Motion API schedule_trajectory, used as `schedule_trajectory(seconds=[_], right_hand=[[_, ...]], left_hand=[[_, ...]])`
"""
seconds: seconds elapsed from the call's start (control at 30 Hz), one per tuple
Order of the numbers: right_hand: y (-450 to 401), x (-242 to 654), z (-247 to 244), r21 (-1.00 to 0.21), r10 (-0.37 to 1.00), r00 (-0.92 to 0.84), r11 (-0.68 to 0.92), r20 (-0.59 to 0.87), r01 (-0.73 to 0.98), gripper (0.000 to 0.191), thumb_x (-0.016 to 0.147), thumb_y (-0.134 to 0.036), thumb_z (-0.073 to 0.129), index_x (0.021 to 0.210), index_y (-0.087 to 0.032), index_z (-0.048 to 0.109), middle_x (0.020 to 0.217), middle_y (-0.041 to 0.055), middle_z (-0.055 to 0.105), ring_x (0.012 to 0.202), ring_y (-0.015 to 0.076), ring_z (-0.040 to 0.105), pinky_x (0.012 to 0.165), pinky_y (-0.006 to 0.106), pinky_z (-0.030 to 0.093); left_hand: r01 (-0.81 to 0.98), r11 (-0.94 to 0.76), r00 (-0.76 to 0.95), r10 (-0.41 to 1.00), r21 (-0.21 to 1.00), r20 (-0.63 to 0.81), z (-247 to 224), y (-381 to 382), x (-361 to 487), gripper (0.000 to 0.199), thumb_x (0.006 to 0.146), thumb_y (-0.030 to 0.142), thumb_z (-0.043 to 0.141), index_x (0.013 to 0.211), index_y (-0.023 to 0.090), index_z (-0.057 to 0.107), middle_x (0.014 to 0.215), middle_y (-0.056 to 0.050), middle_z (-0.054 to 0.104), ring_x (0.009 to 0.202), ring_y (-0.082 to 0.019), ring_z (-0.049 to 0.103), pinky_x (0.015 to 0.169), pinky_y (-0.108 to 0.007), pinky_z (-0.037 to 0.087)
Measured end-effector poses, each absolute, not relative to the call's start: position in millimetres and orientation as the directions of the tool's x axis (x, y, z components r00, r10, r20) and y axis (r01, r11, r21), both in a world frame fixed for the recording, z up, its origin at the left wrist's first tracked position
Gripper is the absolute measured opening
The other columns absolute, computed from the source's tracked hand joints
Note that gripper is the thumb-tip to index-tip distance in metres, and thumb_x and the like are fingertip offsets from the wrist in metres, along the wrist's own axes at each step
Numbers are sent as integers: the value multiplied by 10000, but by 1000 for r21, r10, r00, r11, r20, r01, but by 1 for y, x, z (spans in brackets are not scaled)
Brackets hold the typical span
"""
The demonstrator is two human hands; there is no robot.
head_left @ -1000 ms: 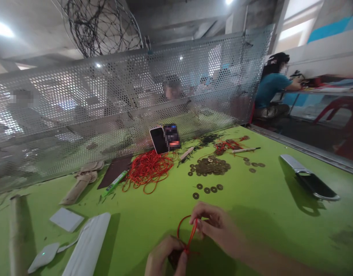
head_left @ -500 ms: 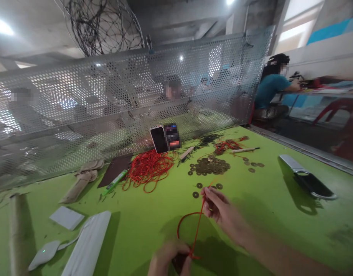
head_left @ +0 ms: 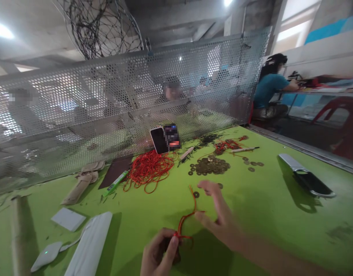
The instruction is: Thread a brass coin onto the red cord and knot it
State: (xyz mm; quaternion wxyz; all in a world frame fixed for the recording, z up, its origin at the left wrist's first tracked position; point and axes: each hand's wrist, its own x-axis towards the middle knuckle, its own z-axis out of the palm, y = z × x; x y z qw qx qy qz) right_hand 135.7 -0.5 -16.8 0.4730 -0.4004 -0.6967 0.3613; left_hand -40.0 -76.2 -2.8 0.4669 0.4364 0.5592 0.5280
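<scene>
The left hand (head_left: pixel 160 255) pinches the knotted end of a red cord (head_left: pixel 185 219) low over the green bench (head_left: pixel 265 199), probably to keep the knot steady. The cord rises from this pinch toward the right hand (head_left: pixel 219 218), which is spread wide with loose fingers; whether it touches the cord I cannot tell. Beyond lie a heap of holed coins (head_left: pixel 211 166), a bundle of red cords (head_left: pixel 149 170) and a phone (head_left: pixel 159 140) leaning on the perforated screen (head_left: pixel 107 107)

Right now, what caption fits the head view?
Left hand pinches a knotted red cord; right hand open beside it on the green table.
</scene>
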Motion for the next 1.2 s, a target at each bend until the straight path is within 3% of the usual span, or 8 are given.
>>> schedule_trajectory(seconds=[0.1, 0.2, 0.3, 0.43, 0.57, 0.7, 1.2], right_hand=[[-18, 129, -13, -764, 721, -566, 603, 400, 228, 295, 810, -449, 564, 986, -213, 543, 1013, 55, 555, 979, 215, 492, 843, 347, 420], [-25, 124, -11, -677, 638, -660, 689, 397, 260, 226, 883, -382, 474, 851, -177, 562, 829, 29, 588, 801, 166, 508, 725, 294, 405], [-25, 123, -10, -601, 588, -692, 750, 418, 275, 273, 933, -293, 370, 806, -163, 573, 779, 23, 595, 746, 144, 498, 670, 265, 376], [-25, 123, -8, -563, 534, -762, 779, 366, 276, 276, 922, -278, 374, 828, -162, 606, 794, 32, 613, 753, 147, 513, 669, 255, 386], [-26, 125, 3, -586, 519, -800, 762, 300, 274, 250, 910, -237, 388, 887, -163, 626, 839, 32, 634, 795, 142, 532, 716, 241, 401], [-27, 127, 14, -625, 511, -809, 742, 291, 244, 210, 883, -183, 417, 909, -154, 624, 900, 37, 638, 842, 134, 535, 755, 220, 399], [-29, 125, 7, -613, 558, -796, 721, 236, 324, 204, 834, -193, 405, 662, -160, 509, 674, 32, 565, 679, 133, 500, 608, 233, 368]], left_hand=[[-5, 48, -210, 977, 999, -48, -4, -76, -39, 376, 666, 486, 684, 663, 113, 633, 519, 2, 529, 460, -68, 461, 450, -164, 360], [-2, 43, -193, 980, 999, -43, -6, -77, -36, 384, 664, 497, 678, 649, 116, 628, 512, 9, 514, 461, -67, 453, 452, -165, 355], [16, 35, -188, 982, 999, -32, -8, -77, -36, 380, 676, 498, 665, 658, 121, 627, 501, 11, 506, 457, -74, 455, 456, -175, 365], [33, 28, -174, 985, 999, -22, -13, -75, -42, 363, 702, 485, 647, 696, 123, 630, 515, 14, 493, 464, -77, 454, 459, -178, 368], [47, 53, -64, 997, 997, -50, -16, -73, -50, 372, 720, 491, 626, 730, 119, 643, 522, 9, 491, 471, -84, 457, 458, -184, 375], [32, 70, -99, 993, 997, -67, -17, -73, -51, 382, 717, 498, 626, 736, 117, 646, 513, 15, 478, 466, -78, 443, 454, -177, 366], [-61, 114, -188, 974, 992, -124, 2, -69, -53, 373, 658, 491, 684, 695, 124, 628, 537, 8, 532, 468, -77, 445, 447, -174, 348]])
